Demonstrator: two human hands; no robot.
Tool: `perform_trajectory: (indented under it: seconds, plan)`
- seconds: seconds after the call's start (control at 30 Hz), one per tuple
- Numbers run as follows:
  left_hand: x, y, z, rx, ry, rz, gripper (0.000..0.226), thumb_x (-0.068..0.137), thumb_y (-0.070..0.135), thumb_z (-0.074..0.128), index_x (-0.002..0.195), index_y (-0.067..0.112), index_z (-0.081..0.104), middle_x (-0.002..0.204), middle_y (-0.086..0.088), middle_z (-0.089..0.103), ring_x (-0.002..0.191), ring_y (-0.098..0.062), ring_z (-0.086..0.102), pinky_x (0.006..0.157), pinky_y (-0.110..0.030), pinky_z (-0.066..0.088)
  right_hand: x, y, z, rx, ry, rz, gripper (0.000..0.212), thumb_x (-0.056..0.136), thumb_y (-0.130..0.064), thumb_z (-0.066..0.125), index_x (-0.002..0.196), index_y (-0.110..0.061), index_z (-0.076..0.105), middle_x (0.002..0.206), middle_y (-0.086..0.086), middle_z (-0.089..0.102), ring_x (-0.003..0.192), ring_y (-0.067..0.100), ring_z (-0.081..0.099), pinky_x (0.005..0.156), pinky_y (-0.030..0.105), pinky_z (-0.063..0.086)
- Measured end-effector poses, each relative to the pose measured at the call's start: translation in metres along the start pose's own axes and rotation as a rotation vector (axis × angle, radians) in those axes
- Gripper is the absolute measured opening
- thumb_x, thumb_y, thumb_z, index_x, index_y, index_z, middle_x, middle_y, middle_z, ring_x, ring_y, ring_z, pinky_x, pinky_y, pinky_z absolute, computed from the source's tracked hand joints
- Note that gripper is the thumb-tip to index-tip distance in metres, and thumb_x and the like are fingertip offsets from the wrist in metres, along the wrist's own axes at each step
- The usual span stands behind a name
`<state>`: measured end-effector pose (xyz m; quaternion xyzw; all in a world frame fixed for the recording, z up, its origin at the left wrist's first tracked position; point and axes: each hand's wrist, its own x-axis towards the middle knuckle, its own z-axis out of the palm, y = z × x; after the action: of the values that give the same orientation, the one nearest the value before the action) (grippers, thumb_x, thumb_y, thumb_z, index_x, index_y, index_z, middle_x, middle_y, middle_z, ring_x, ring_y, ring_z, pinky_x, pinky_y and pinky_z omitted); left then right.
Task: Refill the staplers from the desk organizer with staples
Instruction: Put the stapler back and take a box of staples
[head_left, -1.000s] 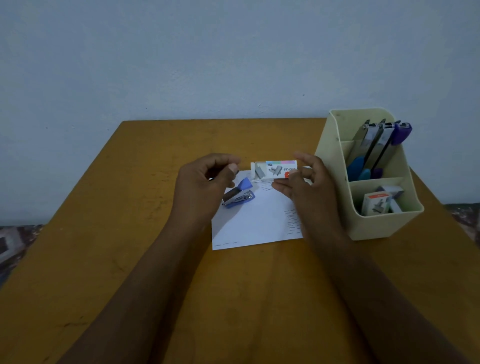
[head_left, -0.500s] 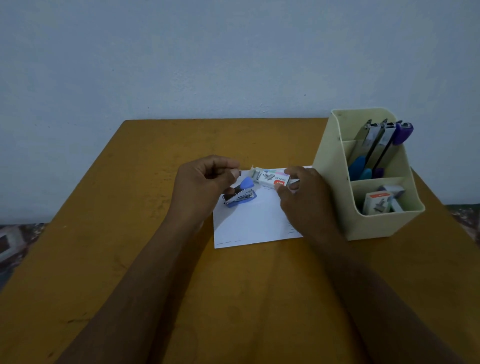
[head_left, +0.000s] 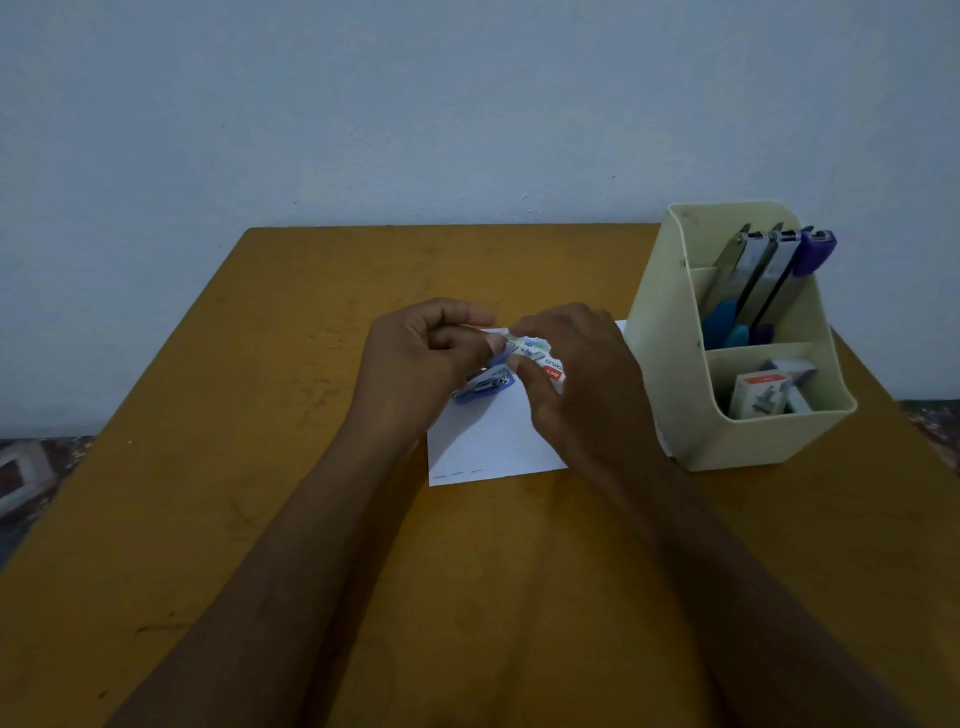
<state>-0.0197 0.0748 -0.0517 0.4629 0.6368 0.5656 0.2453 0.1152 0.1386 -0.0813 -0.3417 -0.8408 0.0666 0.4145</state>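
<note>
Both hands meet over the sheet of white paper (head_left: 493, 441) in the middle of the wooden table (head_left: 260, 519). The right hand (head_left: 576, 379) has its fingers curled round a small staple box (head_left: 537, 356), holding it just above the paper. The left hand (head_left: 421, 364) comes in from the other side, thumb and forefinger pinched together at the box's left end. Whether they hold a flap, the inner tray or a strip of staples is too small to tell.

The blue mini stapler (head_left: 485, 387) lies on the paper directly beneath the left hand's fingers and just beside the right thumb. Its long axis runs from lower left to upper right, and a bright metal part shows along its top. I cannot tell if it is open enough to load. It looks as though staples are about to come out of the box leftward and downward, so the left hand is much the nearer one to carry them to the stapler below, while the right keeps the box steady.

The cream desk organizer (head_left: 670, 364) stands well to the right, touching the paper's far corner. More staplers (head_left: 769, 275) stand upright in its back compartment, and spare staple boxes (head_left: 756, 395) sit in the front one, all apparently yet to be dealt with.
</note>
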Motion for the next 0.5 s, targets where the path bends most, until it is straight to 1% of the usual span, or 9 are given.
perform_trajectory:
  seconds: [0.1, 0.17, 0.2, 0.27, 0.3, 0.37, 0.43, 0.5]
  plan:
    - [0.000, 0.001, 0.001, -0.019, 0.000, -0.002, 0.013, 0.082, 0.012, 0.071, 0.095, 0.013, 0.071, 0.070, -0.010, 0.070, 0.059, -0.003, 0.061, 0.053, -0.018, 0.050, 0.001, 0.001, -0.001, 0.025, 0.047, -0.037, 0.019, 0.078, -0.017, 0.067, 0.093, -0.006, 0.068, 0.090, 0.009, 0.069, 0.081, 0.022, 0.062, 0.082, 0.022, 0.041]
    - [0.001, 0.001, -0.001, -0.017, 0.004, 0.003, 0.011, 0.083, 0.012, 0.070, 0.094, 0.014, 0.071, 0.074, -0.006, 0.070, 0.061, -0.002, 0.061, 0.053, -0.017, 0.050, 0.002, 0.001, -0.003, 0.025, 0.065, -0.024, 0.018, 0.078, -0.018, 0.067, 0.091, -0.006, 0.068, 0.088, 0.009, 0.070, 0.082, 0.015, 0.059, 0.083, 0.018, 0.039]
    - [0.001, -0.001, -0.003, 0.004, 0.013, 0.015, 0.010, 0.084, 0.013, 0.070, 0.093, 0.016, 0.071, 0.076, -0.002, 0.070, 0.063, -0.001, 0.060, 0.053, -0.016, 0.049, 0.002, 0.001, -0.004, 0.014, 0.059, 0.005, 0.017, 0.079, -0.018, 0.066, 0.091, -0.007, 0.068, 0.088, 0.008, 0.070, 0.083, 0.015, 0.057, 0.083, 0.017, 0.037]
    - [0.004, -0.004, -0.008, 0.160, 0.025, 0.067, 0.013, 0.082, 0.020, 0.071, 0.095, 0.024, 0.069, 0.085, 0.011, 0.068, 0.071, 0.000, 0.059, 0.057, -0.011, 0.046, 0.001, 0.004, -0.006, -0.015, 0.016, 0.095, 0.015, 0.080, -0.017, 0.064, 0.091, -0.008, 0.067, 0.091, 0.009, 0.068, 0.085, 0.018, 0.058, 0.083, 0.022, 0.037]
    - [0.005, -0.005, -0.011, 0.264, 0.000, 0.090, 0.017, 0.080, 0.027, 0.073, 0.096, 0.029, 0.068, 0.091, 0.017, 0.067, 0.076, -0.001, 0.058, 0.060, -0.011, 0.046, 0.000, 0.006, -0.006, -0.030, -0.018, 0.140, 0.014, 0.081, -0.015, 0.063, 0.092, -0.008, 0.067, 0.094, 0.009, 0.067, 0.087, 0.022, 0.058, 0.084, 0.024, 0.036]
    - [0.006, -0.006, -0.014, 0.417, -0.117, 0.082, 0.030, 0.075, 0.037, 0.075, 0.104, 0.031, 0.066, 0.103, 0.020, 0.063, 0.085, -0.004, 0.057, 0.063, -0.013, 0.043, -0.001, 0.011, -0.005, -0.065, -0.091, 0.217, 0.012, 0.083, -0.014, 0.062, 0.094, -0.010, 0.065, 0.099, 0.007, 0.064, 0.093, 0.023, 0.055, 0.084, 0.024, 0.033]
    - [0.005, -0.006, -0.014, 0.550, -0.243, 0.053, 0.042, 0.074, 0.038, 0.077, 0.113, 0.027, 0.064, 0.110, 0.016, 0.060, 0.091, -0.007, 0.056, 0.067, -0.015, 0.043, -0.003, 0.013, -0.002, -0.078, -0.137, 0.274, 0.013, 0.085, -0.015, 0.061, 0.097, -0.013, 0.064, 0.104, 0.005, 0.062, 0.098, 0.021, 0.053, 0.085, 0.023, 0.033]
    - [0.003, -0.007, -0.011, 0.642, -0.296, 0.086, 0.042, 0.076, 0.033, 0.076, 0.115, 0.023, 0.064, 0.111, 0.010, 0.062, 0.092, -0.010, 0.058, 0.075, -0.023, 0.047, -0.003, 0.014, -0.001, -0.067, -0.141, 0.291, 0.013, 0.086, -0.016, 0.060, 0.098, -0.013, 0.064, 0.105, 0.005, 0.062, 0.098, 0.020, 0.052, 0.085, 0.023, 0.033]
